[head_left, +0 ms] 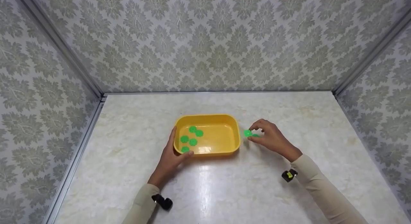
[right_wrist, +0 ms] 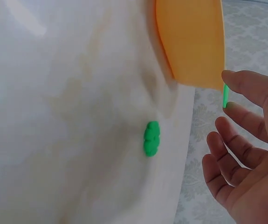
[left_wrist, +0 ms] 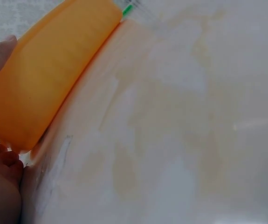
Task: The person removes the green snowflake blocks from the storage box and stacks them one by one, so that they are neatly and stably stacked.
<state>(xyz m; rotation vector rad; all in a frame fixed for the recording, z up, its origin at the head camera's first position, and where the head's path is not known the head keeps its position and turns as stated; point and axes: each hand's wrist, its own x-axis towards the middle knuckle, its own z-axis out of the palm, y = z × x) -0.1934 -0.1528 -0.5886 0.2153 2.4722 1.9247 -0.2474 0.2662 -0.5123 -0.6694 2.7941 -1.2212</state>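
Right hand (head_left: 268,136): thumb and forefinger pinch green disc (head_left: 247,133), other fingers loosely bent; disc raised above table (head_left: 257,192), just beside right end of yellow tub (head_left: 221,138). Second disc (right_wrist: 151,139) lies on table, near right hand. Left hand (head_left: 172,157) grips tub's left end, thumb over near rim. Five more discs (head_left: 193,142) inside tub, toward left side. Patterned walls (head_left: 218,44) beyond table.

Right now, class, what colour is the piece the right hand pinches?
The piece is green, clearest in the head view.
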